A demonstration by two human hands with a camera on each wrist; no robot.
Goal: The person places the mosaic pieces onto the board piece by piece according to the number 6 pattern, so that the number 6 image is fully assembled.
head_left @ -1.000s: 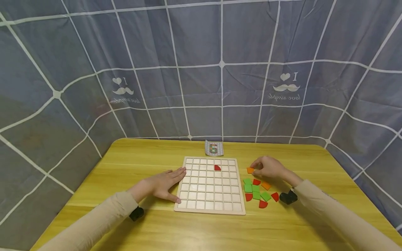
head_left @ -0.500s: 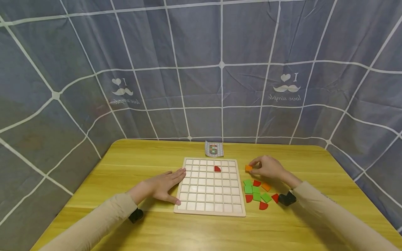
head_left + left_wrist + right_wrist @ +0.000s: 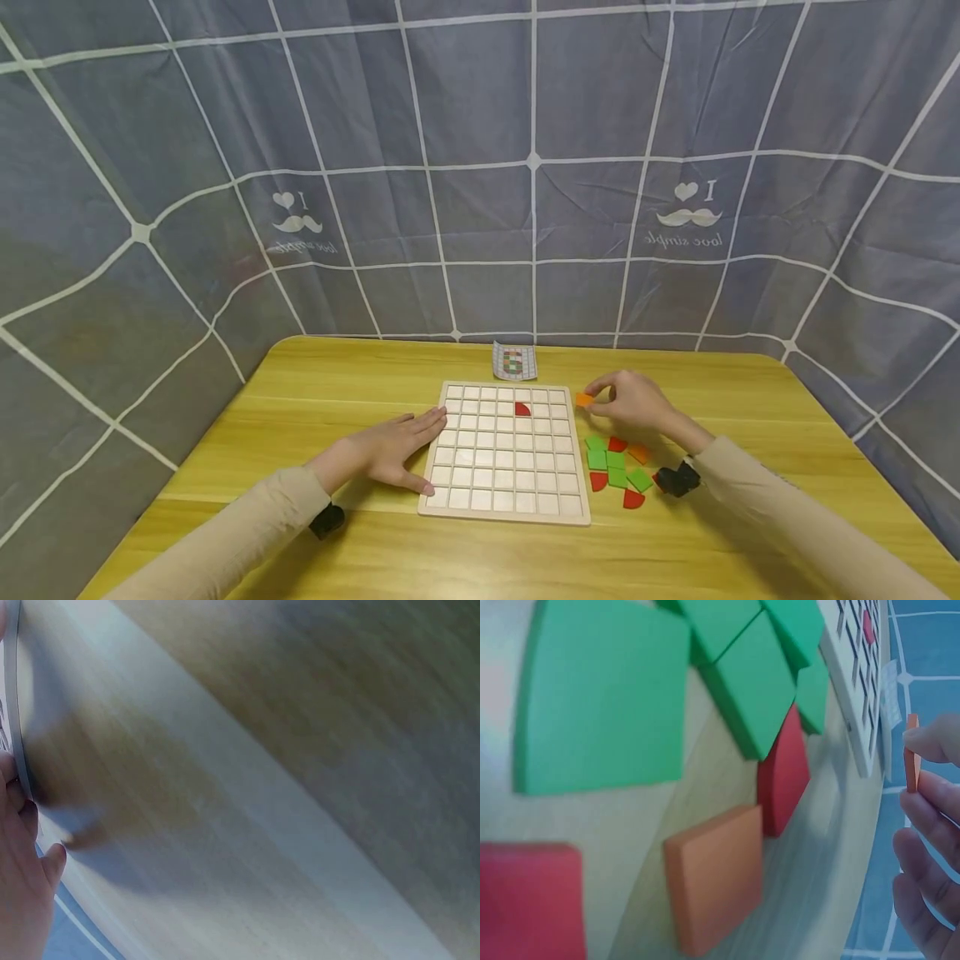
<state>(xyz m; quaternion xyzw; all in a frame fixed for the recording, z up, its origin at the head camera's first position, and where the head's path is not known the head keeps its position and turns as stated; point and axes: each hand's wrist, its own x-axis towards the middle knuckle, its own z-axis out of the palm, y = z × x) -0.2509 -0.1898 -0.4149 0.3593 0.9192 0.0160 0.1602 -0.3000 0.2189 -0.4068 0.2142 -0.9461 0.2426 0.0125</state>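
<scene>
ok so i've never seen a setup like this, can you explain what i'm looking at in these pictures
There's no machine here, just a person's two bare hands: the left hand and the right hand. The wide picture comes from a camera on the head, looking forward and down. The other two come from cameras worn on the left and right wrists.

On the wood-grain table lies a pale gridded board with one red quarter-circle tile on it. Beyond it is a small printed pattern sheet. Loose green tiles, red tiles and an orange square lie to its right.

The left hand rests on the board's left edge; the right hand pinches another orange tile.
</scene>
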